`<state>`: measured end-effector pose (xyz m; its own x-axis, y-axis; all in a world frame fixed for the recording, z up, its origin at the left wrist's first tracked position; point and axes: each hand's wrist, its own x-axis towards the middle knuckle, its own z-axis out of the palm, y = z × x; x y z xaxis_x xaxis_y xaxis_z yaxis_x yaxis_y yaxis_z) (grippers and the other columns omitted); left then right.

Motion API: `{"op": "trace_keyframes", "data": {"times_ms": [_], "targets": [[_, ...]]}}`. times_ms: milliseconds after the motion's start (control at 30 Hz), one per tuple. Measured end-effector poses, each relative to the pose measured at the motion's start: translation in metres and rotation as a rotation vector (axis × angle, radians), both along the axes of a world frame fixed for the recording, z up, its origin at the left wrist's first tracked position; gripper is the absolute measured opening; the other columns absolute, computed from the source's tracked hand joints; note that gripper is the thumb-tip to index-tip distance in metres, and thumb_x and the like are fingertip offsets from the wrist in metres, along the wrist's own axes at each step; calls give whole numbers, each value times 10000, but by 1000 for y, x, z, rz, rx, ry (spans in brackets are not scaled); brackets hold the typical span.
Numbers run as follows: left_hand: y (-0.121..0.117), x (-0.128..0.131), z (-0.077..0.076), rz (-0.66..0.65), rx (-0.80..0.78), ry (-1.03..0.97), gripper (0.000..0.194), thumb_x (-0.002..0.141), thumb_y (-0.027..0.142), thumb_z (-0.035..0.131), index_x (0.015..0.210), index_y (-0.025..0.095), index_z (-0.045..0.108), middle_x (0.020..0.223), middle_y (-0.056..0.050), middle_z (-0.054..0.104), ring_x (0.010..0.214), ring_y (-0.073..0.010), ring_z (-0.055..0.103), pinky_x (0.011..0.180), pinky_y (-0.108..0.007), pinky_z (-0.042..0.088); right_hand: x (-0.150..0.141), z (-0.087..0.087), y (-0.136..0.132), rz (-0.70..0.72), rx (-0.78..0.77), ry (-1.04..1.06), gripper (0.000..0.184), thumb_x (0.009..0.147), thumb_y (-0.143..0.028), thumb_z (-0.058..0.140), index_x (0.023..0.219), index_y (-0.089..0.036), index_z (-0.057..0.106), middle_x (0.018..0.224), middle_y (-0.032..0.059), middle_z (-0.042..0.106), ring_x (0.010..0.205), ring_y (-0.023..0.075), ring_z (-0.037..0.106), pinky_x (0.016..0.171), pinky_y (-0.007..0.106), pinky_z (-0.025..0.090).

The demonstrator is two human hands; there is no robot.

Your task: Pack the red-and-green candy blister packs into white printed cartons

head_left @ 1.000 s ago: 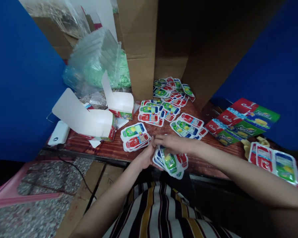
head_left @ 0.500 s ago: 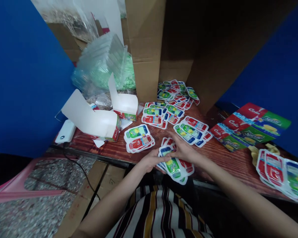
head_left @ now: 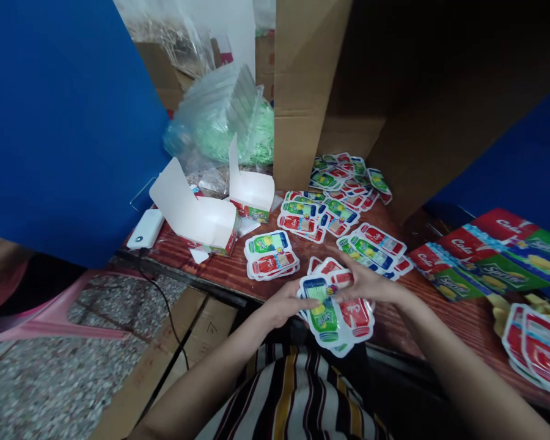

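Close to the table's front edge, my left hand (head_left: 280, 305) is closed on a small stack of jar-shaped Cola and Sprite packets (head_left: 323, 313), its thumb lying across the green Sprite face. My right hand (head_left: 365, 280) grips the same packets from the upper right, with some fingers hidden behind them. The green and red halves of the front packet face up. Just left of the hands lies a neat pile of like packets (head_left: 271, 253). Another pile (head_left: 373, 249) sits beyond my right hand, partly covered by it.
More packets lie in a pile (head_left: 302, 215) and a loose heap (head_left: 348, 177) by a cardboard box (head_left: 297, 122). Two open white cartons (head_left: 211, 220) and a white power bank (head_left: 145, 229) stand left. At right are a printed Cola-Sprite carton (head_left: 490, 250) and further packets (head_left: 538, 348).
The view has swung left, so the table's things appear further right. In my hands the packets have spread, with the red Cola half now showing more beside the green one.
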<state>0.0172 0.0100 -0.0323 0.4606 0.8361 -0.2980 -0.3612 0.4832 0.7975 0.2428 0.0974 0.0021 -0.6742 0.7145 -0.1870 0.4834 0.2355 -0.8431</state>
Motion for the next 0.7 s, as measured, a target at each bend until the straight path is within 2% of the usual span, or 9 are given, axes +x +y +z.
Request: {"op": "trace_keyframes", "data": {"times_ms": [67, 200, 300, 367, 433, 533, 600, 700], "targets": [[1, -6, 1, 9, -37, -11, 609, 607, 338, 832, 1143, 154, 610, 1006, -94, 698, 779, -194, 660, 627, -268, 521, -4, 2, 0, -4, -17, 47, 1166, 583, -430, 835, 1507, -209, 159, 1542, 137, 261, 1403, 288, 287, 1158, 429, 239], [3, -13, 2, -62, -95, 15, 636, 571, 339, 849, 1128, 147, 610, 947, -95, 705, 723, -196, 658, 559, -274, 524, -12, -2, 0, -65, -48, 76, 1102, 613, -419, 821, 1497, -206, 198, 1468, 141, 398, 1315, 277, 432, 1117, 433, 326], [3, -12, 3, -145, -134, 32, 659, 522, 307, 869, 1111, 146, 621, 919, -95, 709, 732, -216, 667, 550, -292, 534, -19, -3, 0, -70, -36, 46, 942, 654, -423, 793, 1444, -193, 335, 1418, 134, 467, 1274, 289, 476, 1094, 463, 352], [2, -9, 3, -139, -164, 36, 632, 508, 293, 867, 1076, 147, 633, 908, -92, 711, 713, -217, 667, 538, -296, 533, -20, -2, 1, -90, -29, 35, 870, 645, -417, 799, 1392, -185, 420, 1419, 128, 468, 1287, 294, 461, 1095, 455, 352], [0, -6, 2, -92, -203, 52, 573, 505, 285, 854, 1019, 139, 645, 888, -89, 712, 670, -204, 658, 508, -282, 517, -18, 0, 0, -83, -134, 49, 821, 648, -404, 798, 1357, -176, 452, 1365, 125, 525, 1231, 282, 519, 1052, 433, 408], [0, -4, 3, -3, -247, 102, 501, 499, 239, 830, 955, 131, 649, 822, -71, 709, 595, -171, 631, 451, -234, 460, -15, 1, -6, -72, -399, 117, 696, 643, -368, 808, 1241, -155, 521, 1138, 98, 674, 989, 250, 662, 882, 397, 531], [2, -7, 8, 101, -232, 119, 487, 517, 207, 813, 970, 145, 645, 804, -51, 706, 587, -150, 624, 458, -212, 445, -17, 1, -15, -213, -472, 205, 597, 623, -344, 825, 1127, -158, 564, 991, 63, 718, 849, 231, 694, 780, 379, 565], [12, -20, 25, 296, -155, 110, 474, 541, 194, 817, 981, 151, 645, 855, -50, 714, 683, -152, 653, 599, -239, 513, -38, 0, -36, -540, -474, 424, 525, 624, -330, 831, 1068, -186, 592, 945, 45, 732, 800, 228, 704, 756, 385, 576]]}}
